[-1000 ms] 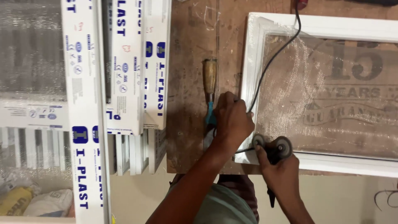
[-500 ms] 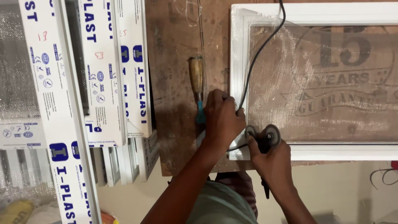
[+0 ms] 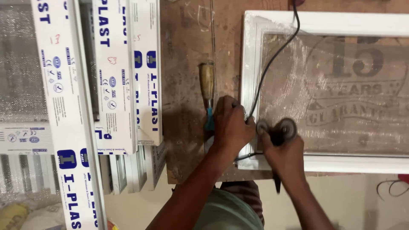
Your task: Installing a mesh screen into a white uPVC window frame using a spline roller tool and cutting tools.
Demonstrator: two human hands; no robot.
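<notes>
Left hand (image 3: 232, 123) now pressed flat on frame (image 3: 249, 64) corner; right hand (image 3: 283, 151) grip closed on 2-wheel roller (image 3: 277, 127), moved slightly left; cord (image 3: 272, 59) seating underway.

The white plastic window frame (image 3: 251, 64) runs off the right edge, so its far side is unseen. The left hand (image 3: 232, 125) covers the frame's near corner and the blade of the wooden-handled chisel (image 3: 207, 91). The black rubber cord (image 3: 272, 59) leaves at the top edge. The right hand (image 3: 287, 155) hides the handle of the double-wheeled roller tool (image 3: 277, 127), and its fingers cannot be seen. The white plastic profile lengths (image 3: 106, 85) are cut off above and below.
</notes>
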